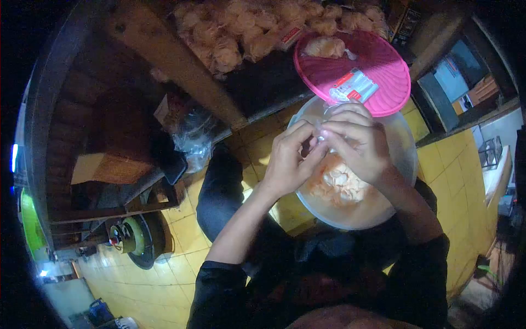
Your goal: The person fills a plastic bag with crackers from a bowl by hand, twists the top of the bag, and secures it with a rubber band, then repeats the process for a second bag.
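Observation:
My left hand point(293, 156) and my right hand point(359, 142) meet over a large translucent tub point(402, 159). Both sets of fingers are closed, pinching a clear plastic bag point(334, 112) between them; much of it is hidden behind the fingers. Pale, thin crackers point(342, 183) lie in the tub below my hands. Just beyond the tub's far rim is a round pink lid point(392, 68). On it rest a pack of clear plastic bags point(356, 86) with a red label and a filled, tied bag of crackers point(324, 47).
Many filled bags point(224, 41) are piled on a dark surface at the back. A wooden shelf point(109, 167) stands at left, with crumpled clear plastic point(194, 137) beside it. A green gas cylinder point(137, 236) sits on the yellow tiled floor point(186, 225).

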Motion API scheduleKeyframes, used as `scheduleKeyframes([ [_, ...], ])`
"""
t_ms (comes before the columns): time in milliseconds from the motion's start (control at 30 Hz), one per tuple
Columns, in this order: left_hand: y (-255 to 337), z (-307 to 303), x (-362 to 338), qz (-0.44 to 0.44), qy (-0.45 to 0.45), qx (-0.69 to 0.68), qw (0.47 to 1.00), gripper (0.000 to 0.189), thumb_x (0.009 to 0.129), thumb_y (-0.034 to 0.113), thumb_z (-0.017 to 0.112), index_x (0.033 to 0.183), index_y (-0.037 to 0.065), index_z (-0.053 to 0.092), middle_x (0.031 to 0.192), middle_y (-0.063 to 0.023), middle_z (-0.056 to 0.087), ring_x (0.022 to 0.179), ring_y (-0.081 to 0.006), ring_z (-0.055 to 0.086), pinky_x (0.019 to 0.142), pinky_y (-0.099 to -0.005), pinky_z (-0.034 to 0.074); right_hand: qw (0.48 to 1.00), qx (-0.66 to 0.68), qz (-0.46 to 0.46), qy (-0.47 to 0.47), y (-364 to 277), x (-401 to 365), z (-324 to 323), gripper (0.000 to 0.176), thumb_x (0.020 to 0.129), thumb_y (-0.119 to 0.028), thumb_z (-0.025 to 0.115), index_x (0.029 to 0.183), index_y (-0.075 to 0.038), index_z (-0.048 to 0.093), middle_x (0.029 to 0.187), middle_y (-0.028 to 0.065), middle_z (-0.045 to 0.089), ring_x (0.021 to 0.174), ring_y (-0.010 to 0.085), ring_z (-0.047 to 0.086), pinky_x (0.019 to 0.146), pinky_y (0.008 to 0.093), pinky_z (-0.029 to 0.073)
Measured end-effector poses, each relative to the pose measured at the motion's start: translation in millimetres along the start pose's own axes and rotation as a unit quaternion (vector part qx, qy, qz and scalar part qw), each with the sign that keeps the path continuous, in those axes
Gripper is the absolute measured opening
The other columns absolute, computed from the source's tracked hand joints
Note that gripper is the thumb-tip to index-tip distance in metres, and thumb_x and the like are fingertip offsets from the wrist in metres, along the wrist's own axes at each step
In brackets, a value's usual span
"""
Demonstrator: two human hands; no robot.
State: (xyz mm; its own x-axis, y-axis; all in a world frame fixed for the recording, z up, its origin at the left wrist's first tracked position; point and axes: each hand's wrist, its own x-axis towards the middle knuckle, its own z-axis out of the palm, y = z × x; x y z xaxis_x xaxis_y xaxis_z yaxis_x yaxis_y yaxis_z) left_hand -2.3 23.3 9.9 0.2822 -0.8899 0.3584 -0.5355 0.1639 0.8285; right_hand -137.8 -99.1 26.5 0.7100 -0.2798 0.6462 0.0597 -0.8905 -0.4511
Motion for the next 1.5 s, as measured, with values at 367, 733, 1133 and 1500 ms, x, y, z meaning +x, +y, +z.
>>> scheduleKeyframes([
  [367,-1,9,2,0.076,0.111,-0.101,0.986,0.015,0.079,0.005,0.072,0.092,0.001,0.065,0.078,-0.0033,0.056,0.066,-0.0098,0.050,0.057,-0.0240,0.039,0.954,0.214,0.211,0.016,-12,0,0,0.013,0.087,-0.008,0.064,0.097,0.000,0.067,0.090,0.0101,0.069,0.087,0.0160,0.065,0.080,0.0293,0.050],
  [733,9,-4,-1,-0.010,0.009,-0.036,0.999,0.009,0.083,0.004,0.063,0.089,-0.002,0.064,0.082,-0.0078,0.062,0.068,-0.0102,0.055,0.060,-0.0239,0.044,0.938,0.168,0.257,-0.162,-4,3,-20,0.021,0.080,-0.013,0.070,0.096,0.000,0.071,0.088,0.0142,0.071,0.083,0.0152,0.067,0.075,0.0308,0.051],
  [1133,-12,22,3,0.095,0.098,-0.066,0.988,0.019,0.079,0.001,0.066,0.098,-0.002,0.065,0.084,-0.0099,0.059,0.073,-0.0170,0.059,0.069,-0.0283,0.048,0.981,0.069,0.180,-0.017,-8,1,-9,0.013,0.074,-0.010,0.068,0.082,-0.001,0.066,0.079,0.0120,0.066,0.072,0.0220,0.066,0.066,0.0332,0.050],
  [1500,-9,12,-4,0.065,0.060,0.136,0.987,0.014,0.073,0.006,0.074,0.083,0.001,0.066,0.087,-0.0103,0.064,0.079,-0.0255,0.063,0.077,-0.0349,0.048,0.988,0.047,0.131,-0.068,6,-12,11,0.019,0.078,-0.001,0.063,0.097,0.001,0.065,0.093,0.0150,0.066,0.090,0.0271,0.064,0.080,0.0360,0.049],
])
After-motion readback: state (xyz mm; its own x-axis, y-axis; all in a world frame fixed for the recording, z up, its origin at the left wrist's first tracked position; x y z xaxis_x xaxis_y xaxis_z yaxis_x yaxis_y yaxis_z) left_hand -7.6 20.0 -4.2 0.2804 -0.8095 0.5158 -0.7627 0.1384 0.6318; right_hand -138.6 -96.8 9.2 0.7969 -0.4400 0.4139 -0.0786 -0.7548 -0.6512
